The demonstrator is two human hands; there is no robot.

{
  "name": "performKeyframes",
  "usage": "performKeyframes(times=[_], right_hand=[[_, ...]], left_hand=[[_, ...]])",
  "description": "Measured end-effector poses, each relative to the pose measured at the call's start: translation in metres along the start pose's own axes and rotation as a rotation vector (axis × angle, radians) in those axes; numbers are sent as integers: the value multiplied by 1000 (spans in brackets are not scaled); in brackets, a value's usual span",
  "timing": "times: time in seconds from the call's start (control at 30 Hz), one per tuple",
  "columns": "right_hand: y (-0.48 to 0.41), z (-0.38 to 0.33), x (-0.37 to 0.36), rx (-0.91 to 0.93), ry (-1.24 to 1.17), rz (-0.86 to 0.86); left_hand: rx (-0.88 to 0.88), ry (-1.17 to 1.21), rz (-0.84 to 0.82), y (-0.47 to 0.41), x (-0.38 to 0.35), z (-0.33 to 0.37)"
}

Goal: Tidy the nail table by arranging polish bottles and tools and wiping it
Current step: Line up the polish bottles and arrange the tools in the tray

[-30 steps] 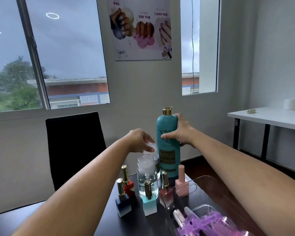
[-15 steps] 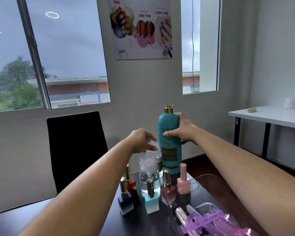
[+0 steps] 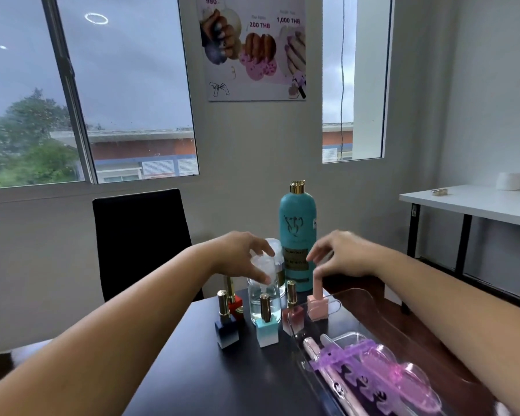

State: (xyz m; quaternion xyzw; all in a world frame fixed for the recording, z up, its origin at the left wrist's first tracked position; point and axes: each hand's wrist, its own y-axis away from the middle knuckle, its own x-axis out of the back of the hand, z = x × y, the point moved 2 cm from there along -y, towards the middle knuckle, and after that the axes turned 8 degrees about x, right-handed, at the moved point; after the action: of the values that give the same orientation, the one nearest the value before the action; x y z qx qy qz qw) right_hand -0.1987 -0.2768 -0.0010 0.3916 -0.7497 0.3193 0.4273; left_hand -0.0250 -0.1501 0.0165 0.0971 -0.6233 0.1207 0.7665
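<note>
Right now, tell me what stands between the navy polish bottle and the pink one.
In the head view, two polish bottles: a light blue bottle next to the navy bottle, then a rose bottle beside the pink bottle.

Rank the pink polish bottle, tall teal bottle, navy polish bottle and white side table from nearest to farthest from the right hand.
1. Pink polish bottle: cap in the right hand's grip.
2. Tall teal bottle: just behind the hand, to its left.
3. Navy polish bottle: left end of the cluster.
4. White side table: across the room, right.

Polish bottles point(image 3: 266, 331) upright, teal bottle point(image 3: 297, 229) behind
</note>
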Motion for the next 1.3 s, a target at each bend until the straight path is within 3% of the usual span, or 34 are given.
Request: performKeyframes(times=[0.17, 0.67, 1.3], right_hand=[[4, -6, -21, 11, 121, -55], [-27, 27, -16, -91, 51, 125], [-30, 29, -20, -86, 91, 194]], left_hand=[[0, -26, 159, -1, -9, -3], [134, 16, 300, -28, -7, -33], [153, 70, 287, -34, -9, -42]])
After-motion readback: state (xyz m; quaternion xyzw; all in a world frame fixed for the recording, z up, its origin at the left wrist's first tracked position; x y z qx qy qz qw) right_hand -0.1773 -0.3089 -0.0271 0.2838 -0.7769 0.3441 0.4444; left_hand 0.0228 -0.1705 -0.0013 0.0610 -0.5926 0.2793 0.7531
